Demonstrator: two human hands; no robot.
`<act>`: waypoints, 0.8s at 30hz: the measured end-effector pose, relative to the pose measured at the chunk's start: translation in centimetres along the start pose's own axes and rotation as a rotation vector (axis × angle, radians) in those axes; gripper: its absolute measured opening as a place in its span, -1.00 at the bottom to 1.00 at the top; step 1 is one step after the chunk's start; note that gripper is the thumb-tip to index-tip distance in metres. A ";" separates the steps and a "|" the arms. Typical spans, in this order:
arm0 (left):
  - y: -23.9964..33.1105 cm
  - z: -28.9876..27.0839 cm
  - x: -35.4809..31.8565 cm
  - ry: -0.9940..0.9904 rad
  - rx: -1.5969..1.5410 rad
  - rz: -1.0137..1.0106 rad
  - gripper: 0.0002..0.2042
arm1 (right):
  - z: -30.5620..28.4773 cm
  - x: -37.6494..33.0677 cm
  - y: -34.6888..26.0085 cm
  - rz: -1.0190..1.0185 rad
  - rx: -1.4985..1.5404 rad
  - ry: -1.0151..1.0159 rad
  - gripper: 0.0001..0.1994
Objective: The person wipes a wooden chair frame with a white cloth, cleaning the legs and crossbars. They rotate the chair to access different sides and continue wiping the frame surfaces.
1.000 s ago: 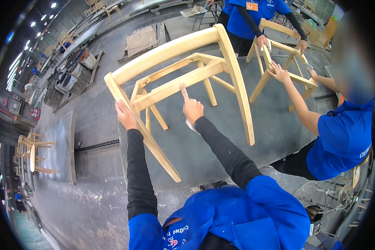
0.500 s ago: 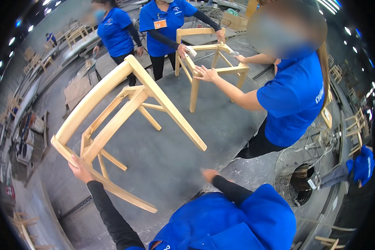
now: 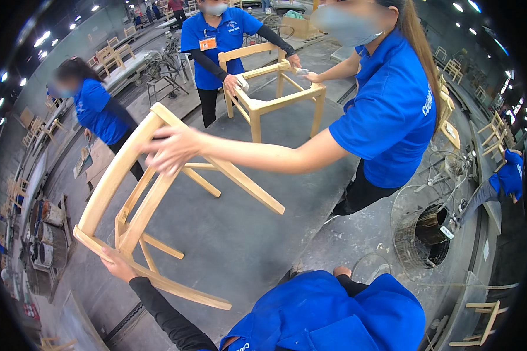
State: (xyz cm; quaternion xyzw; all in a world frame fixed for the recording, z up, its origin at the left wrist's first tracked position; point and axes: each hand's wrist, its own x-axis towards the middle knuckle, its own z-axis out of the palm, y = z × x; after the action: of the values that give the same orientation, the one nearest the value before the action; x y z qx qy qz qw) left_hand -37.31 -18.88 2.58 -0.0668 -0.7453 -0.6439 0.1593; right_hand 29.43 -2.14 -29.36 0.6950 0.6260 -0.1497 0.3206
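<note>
Now a co-worker's hand (image 3: 173, 149) swings over the chair (image 3: 149, 212), near left on the table (image 3: 246, 245), bringing a second person in. Left hand (image 3: 118, 266): fingers half-curled, gripping the chair; right hand (image 3: 342, 271), near: fingers hidden, can't tell.

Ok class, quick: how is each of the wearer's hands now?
Left hand: holding the near wooden chair.
Right hand: mostly hidden; cannot be told.

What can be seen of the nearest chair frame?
The chair frame looks like pale, bare wood: curved backrest rail, slanting back legs, front legs, open seat frame without a panel. It appears upright on the dark tabletop, its back toward the camera. The person's left hand touches the left back leg; a co-worker's blurred hand overlaps the backrest, contact unclear.
</note>
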 end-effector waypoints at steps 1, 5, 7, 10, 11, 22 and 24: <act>-0.2 0.0 0.1 -0.012 -0.026 -0.030 -0.40 | -0.2 0.0 -0.1 -0.050 -0.056 -0.026 -0.72; -1.3 0.0 0.6 0.000 -0.096 -0.060 -0.42 | -1.3 0.4 -0.3 -0.007 -0.026 0.015 -0.75; -2.2 0.0 1.1 0.009 -0.241 -0.054 -0.43 | -1.9 0.6 -0.8 -0.050 -0.023 0.049 -0.76; -3.6 -0.2 1.9 0.014 -0.150 0.063 -0.45 | -2.2 0.5 -1.5 -0.089 -0.077 0.092 -0.75; -3.9 -0.2 2.0 0.013 -0.136 0.046 -0.45 | -2.3 0.4 -1.7 -0.124 -0.111 0.080 -0.74; -1.1 0.3 1.0 0.071 -0.083 -0.006 -0.43 | -1.5 -0.1 -0.8 -0.063 -0.115 0.098 -0.73; -1.0 0.3 1.0 0.078 -0.070 0.007 -0.46 | -1.1 0.2 -0.9 -0.049 -0.117 0.098 -0.72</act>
State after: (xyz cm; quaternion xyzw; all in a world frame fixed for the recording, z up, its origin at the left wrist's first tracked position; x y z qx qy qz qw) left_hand -38.59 -18.84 1.90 -0.0496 -0.7154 -0.6711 0.1881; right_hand 28.41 -1.29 -28.83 0.6661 0.6652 -0.0864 0.3261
